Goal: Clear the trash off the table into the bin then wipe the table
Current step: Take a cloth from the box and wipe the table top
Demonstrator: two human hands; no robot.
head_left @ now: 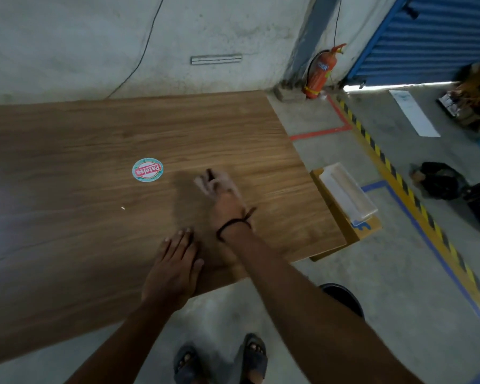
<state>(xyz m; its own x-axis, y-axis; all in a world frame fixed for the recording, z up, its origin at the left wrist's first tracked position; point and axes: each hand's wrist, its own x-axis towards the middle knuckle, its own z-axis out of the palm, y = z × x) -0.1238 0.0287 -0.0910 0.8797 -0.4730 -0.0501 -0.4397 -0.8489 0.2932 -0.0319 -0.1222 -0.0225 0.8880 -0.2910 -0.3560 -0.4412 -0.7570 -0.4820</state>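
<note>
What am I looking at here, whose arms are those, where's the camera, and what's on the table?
There is no machine here. A person wears a wide-angle camera on the head, and it looks forward and down, so you see their own two arms and, at the bottom, their feet in sandals.

The left hand lies flat on the wooden table near its front edge. The right hand reaches further out over the table. It is blurred; there seems to be something pale at its fingers, but I cannot tell what, or whether it is gripped.

On the table lie a round printed disc with a red label and a tiny white scrap.

On the floor beside the table stands a cardboard box with a clear plastic tray in it.
</note>
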